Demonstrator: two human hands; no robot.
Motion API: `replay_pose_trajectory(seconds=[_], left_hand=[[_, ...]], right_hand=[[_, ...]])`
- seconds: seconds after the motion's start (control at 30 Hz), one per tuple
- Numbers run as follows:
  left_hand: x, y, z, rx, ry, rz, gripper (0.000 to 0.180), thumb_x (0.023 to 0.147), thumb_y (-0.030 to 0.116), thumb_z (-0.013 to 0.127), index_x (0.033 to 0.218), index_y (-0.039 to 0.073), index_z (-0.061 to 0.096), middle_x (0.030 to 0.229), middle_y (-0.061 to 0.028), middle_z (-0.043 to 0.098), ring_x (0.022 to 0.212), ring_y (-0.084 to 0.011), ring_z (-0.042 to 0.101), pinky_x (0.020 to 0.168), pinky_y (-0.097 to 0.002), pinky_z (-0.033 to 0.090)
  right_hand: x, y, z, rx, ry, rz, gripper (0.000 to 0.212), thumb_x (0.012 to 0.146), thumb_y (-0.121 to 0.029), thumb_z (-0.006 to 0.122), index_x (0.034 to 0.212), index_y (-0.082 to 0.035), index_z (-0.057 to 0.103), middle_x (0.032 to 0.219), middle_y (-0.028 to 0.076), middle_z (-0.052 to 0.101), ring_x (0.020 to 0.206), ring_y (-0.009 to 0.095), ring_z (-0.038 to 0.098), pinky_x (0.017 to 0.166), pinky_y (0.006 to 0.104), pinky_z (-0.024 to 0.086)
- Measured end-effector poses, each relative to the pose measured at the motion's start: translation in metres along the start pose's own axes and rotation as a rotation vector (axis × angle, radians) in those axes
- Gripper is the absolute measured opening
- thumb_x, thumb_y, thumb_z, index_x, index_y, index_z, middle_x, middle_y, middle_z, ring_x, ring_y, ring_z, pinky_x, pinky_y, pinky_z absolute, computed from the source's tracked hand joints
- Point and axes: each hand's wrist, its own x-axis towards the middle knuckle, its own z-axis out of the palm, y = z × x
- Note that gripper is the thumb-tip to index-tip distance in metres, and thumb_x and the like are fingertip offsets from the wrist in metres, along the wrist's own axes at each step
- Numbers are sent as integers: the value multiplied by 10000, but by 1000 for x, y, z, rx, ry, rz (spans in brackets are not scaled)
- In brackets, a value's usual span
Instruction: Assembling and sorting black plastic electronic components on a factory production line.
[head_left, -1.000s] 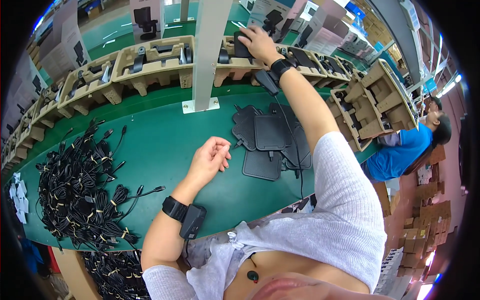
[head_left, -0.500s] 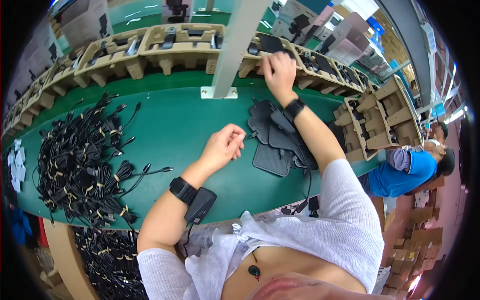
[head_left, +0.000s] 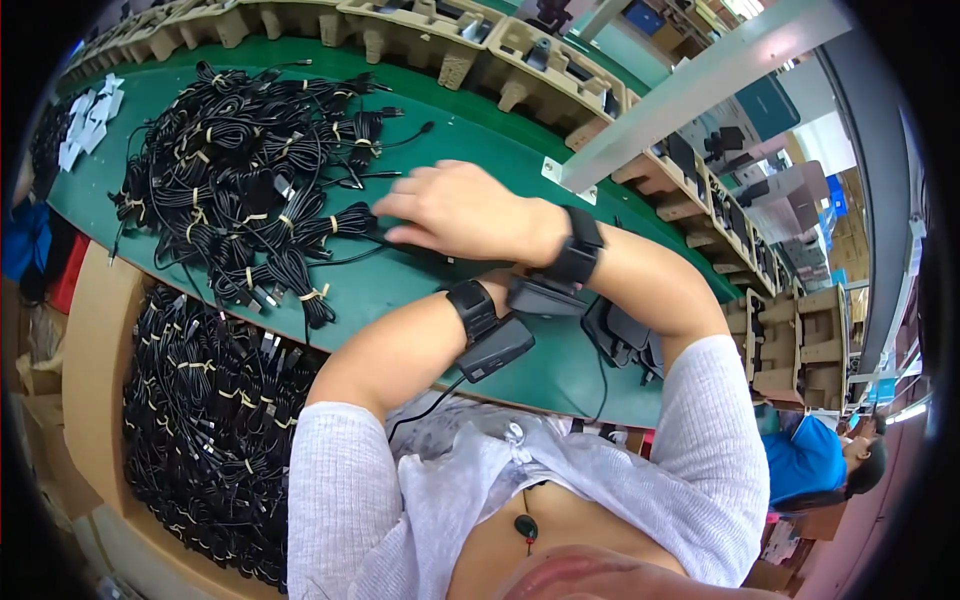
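Note:
My right hand (head_left: pixel 455 212) reaches across to the left over the green table. Its fingertips are at the edge of a cable bundle (head_left: pixel 347 221), with thumb and fingers apart. That bundle lies at the right side of a large pile of black cables (head_left: pixel 215 165), each coiled and tied with a pale band. Under my right wrist, my left hand (head_left: pixel 497 284) is mostly hidden, so its fingers do not show. Flat black ribbed pieces (head_left: pixel 625 333) lie on the table to the right, partly covered by my right forearm.
Moulded brown trays (head_left: pixel 555 75) with black parts line the far side. A metal post (head_left: pixel 690 95) rises beyond my right arm. More trays (head_left: pixel 795 345) are stacked at right. A carton (head_left: pixel 95 365) of cables stands below. White slips (head_left: pixel 92 120) lie far left; a person in blue (head_left: pixel 808 462) is at right.
My view has turned left. My right hand has left the tray at the far side and crossed over my left arm to the cable pile. My left hand is now beneath my right wrist.

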Motion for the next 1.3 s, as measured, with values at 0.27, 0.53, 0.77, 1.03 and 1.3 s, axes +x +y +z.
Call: replay_pose_trajectory(seconds=[0.27, 0.53, 0.77, 1.03, 1.3], left_hand=[[2, 27, 12, 1144, -141, 113, 317, 822, 140, 573, 1127, 63, 535, 991, -109, 626, 947, -220, 587, 814, -340, 466], [24, 18, -2, 2239, -267, 187, 371, 819, 163, 604, 1164, 56, 517, 1041, -108, 619, 923, -214, 607, 785, -326, 486], [14, -45, 37, 2025, 55, 32, 519, 831, 199, 632, 1227, 5, 358, 759, -43, 586, 494, -75, 511, 383, -181, 328], [11, -36, 39, 1617, -10, 155, 173, 923, 211, 522, 975, 46, 513, 748, -39, 554, 561, -71, 503, 436, -161, 335], [6, -56, 27, 1688, 111, 237, 288, 877, 44, 523, 1150, -15, 449, 1022, -126, 570, 874, -172, 610, 779, -267, 509]], right_hand=[[45, -15, 37, 198, -110, 30, 380, 732, -239, 681, 1016, -27, 544, 912, 109, 562, 913, 281, 516, 787, 379, 442], [-10, 14, 19, 1044, 50, 444, 222, 877, -152, 564, 1046, -28, 491, 835, 52, 576, 764, 113, 549, 700, 263, 444], [-115, 45, -28, 1279, 608, 890, 196, 940, -265, 486, 876, -81, 505, 664, -9, 487, 599, 91, 449, 546, 228, 385], [-181, 11, -47, 1142, 802, 966, 167, 952, -209, 458, 933, -52, 510, 698, -8, 482, 668, 85, 447, 628, 221, 380], [-193, -34, -51, 252, 121, 811, 478, 845, -63, 548, 1294, -94, 387, 1236, 199, 495, 1009, 364, 564, 806, 387, 490]])
